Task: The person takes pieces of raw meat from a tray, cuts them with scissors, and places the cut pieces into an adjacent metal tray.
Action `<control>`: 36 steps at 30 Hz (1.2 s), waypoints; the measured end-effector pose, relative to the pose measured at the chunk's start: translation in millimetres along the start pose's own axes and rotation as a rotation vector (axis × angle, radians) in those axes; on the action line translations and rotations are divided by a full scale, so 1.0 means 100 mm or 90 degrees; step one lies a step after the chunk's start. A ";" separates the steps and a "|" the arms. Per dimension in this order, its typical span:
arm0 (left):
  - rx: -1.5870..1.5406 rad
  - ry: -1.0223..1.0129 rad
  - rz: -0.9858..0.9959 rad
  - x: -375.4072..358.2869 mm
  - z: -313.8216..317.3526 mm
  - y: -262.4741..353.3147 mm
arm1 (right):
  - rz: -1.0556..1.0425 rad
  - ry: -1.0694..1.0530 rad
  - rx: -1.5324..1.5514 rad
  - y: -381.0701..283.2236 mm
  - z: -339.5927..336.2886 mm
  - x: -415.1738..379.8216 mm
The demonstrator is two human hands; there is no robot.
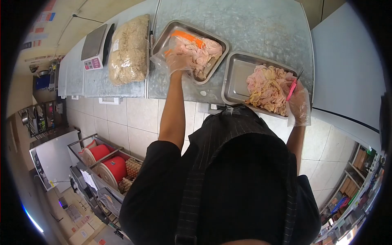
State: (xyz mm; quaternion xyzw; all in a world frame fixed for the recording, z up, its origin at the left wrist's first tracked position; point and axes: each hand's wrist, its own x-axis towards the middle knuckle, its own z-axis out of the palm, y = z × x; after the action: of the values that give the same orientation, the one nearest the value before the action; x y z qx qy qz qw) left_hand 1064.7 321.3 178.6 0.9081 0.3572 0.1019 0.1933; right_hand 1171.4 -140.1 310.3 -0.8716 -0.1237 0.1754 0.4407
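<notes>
In a clear plastic glove, my left hand (178, 62) reaches into the left metal tray (223, 40), touching pale pink raw meat or skin pieces (210, 49). Its fingertips are hard to make out among the plastic and meat. A bright orange strip (187, 36) lies beside those pieces. My right hand (299, 102), also gloved in loose clear plastic, is closed around pink-handled scissors (292, 89) at the edge of the right metal tray (234, 75). Dark blades point away from me. A heap of pink and yellowish raw skin-like pieces (267, 85) fills that tray's right part.
Left of the trays, a large clear bag of beige crumbs or flakes (130, 51) lies on the metal counter (261, 24). A digital scale (94, 47) stands farther left. A pale cabinet (347, 61) borders the right side. Behind me on the left, a rack holds red containers (112, 168).
</notes>
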 end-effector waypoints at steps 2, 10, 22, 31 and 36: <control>-0.249 -0.005 0.105 -0.10 -0.19 -0.07 | -0.014 0.025 0.001 -0.01 -0.01 -0.04; -0.771 -0.081 -0.164 -0.43 -1.07 0.66 | -0.156 -0.027 0.116 -0.55 0.36 0.08; 0.037 -0.097 0.246 -0.55 -0.33 1.23 | -0.119 -0.185 0.094 -0.95 0.53 -0.01; 0.283 -0.155 0.576 0.03 -0.08 1.33 | -0.114 -0.145 0.125 -0.61 0.49 -0.09; -0.106 -0.126 0.158 0.03 -0.38 1.37 | -0.168 -0.088 0.002 -0.50 0.36 -0.09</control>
State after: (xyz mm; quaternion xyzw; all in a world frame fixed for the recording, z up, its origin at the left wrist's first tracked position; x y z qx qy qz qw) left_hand 1138.5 242.4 271.5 0.9316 0.2123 0.0642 0.2881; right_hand 1145.1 -88.9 332.9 -0.8330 -0.2668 0.1755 0.4518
